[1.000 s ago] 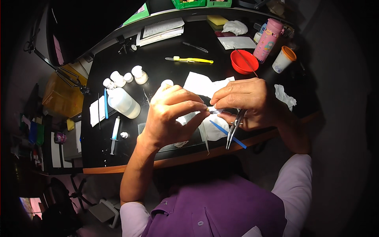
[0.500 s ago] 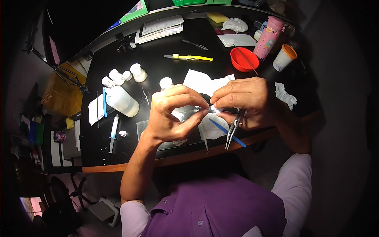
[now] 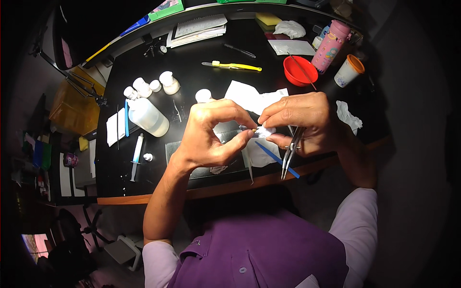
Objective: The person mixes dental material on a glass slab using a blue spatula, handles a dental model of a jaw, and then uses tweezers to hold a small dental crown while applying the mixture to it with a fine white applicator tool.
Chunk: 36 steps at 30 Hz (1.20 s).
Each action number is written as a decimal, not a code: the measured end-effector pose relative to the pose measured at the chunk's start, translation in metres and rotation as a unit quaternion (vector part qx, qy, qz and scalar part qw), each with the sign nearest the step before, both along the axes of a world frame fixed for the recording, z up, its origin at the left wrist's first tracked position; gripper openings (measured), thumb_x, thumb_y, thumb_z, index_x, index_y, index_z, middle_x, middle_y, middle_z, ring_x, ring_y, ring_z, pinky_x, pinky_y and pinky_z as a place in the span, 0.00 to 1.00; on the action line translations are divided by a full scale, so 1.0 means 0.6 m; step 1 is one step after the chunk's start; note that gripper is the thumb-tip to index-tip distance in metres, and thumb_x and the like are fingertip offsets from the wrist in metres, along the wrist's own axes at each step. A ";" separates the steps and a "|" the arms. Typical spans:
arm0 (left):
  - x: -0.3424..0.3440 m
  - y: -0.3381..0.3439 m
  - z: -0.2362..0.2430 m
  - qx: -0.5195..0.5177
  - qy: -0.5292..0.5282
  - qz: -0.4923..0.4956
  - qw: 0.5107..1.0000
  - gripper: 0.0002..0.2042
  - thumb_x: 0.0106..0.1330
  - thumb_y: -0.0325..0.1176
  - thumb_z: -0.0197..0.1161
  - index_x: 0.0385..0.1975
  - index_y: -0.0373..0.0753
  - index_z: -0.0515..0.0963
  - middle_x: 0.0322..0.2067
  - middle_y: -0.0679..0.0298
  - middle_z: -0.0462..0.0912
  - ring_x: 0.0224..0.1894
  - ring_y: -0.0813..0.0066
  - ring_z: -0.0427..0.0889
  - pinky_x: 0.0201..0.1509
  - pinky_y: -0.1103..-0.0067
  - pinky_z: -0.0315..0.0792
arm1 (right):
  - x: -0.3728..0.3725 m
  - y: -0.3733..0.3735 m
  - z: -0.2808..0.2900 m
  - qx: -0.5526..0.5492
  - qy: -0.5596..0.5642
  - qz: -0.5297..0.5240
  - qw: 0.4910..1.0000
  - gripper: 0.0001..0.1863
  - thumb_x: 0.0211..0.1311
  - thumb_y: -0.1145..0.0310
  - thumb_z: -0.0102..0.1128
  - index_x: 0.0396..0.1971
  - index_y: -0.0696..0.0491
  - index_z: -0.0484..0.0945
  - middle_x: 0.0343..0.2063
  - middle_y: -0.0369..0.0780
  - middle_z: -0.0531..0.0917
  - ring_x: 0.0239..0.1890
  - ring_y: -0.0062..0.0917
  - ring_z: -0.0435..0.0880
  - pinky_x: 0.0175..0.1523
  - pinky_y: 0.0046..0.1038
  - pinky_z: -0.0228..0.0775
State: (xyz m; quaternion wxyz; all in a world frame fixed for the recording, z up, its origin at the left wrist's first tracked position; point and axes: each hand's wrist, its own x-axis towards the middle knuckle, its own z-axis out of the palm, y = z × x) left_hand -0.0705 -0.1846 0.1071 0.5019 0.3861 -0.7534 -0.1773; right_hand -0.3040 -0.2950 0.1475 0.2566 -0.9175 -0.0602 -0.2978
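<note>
My left hand [image 3: 216, 134] pinches a tiny yellowish piece [image 3: 255, 129] between thumb and forefinger. My right hand [image 3: 300, 122] grips a small white item [image 3: 264, 132] at its fingertips, touching that piece, and also holds metal tweezers [image 3: 289, 162] hanging downward. Below the hands lie a glass slab [image 3: 173, 150], white paper [image 3: 264, 158], a blue strip [image 3: 280, 161] and a thin pale tool [image 3: 250, 170]. A white jar [image 3: 203, 95] stands just behind my left hand, and more white paper [image 3: 240, 93] lies behind the fingers.
On the black desk [image 3: 125, 185] are several white jars [image 3: 169, 82], a squeeze bottle [image 3: 146, 117], a syringe [image 3: 137, 156], a yellow toothbrush [image 3: 235, 66], a red bowl [image 3: 300, 71], a pink flask [image 3: 330, 45], a cup [image 3: 349, 70], crumpled tissue [image 3: 349, 117] and papers [image 3: 197, 30].
My left hand's upper fingers have curled back and lifted slightly, opening a round gap above the thumb. My right hand has barely moved. The view has shifted slightly.
</note>
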 end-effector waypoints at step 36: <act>-0.005 -0.001 -0.009 0.149 0.082 -0.016 0.985 0.06 0.57 0.26 0.75 0.33 0.32 0.89 0.31 0.58 0.91 0.36 0.73 0.89 0.46 0.76 0.81 | -0.009 -0.003 -0.008 0.020 0.024 -0.030 0.999 0.15 0.48 0.79 0.80 0.38 0.59 0.87 0.40 0.46 0.92 0.41 0.36 0.95 0.46 0.31 0.87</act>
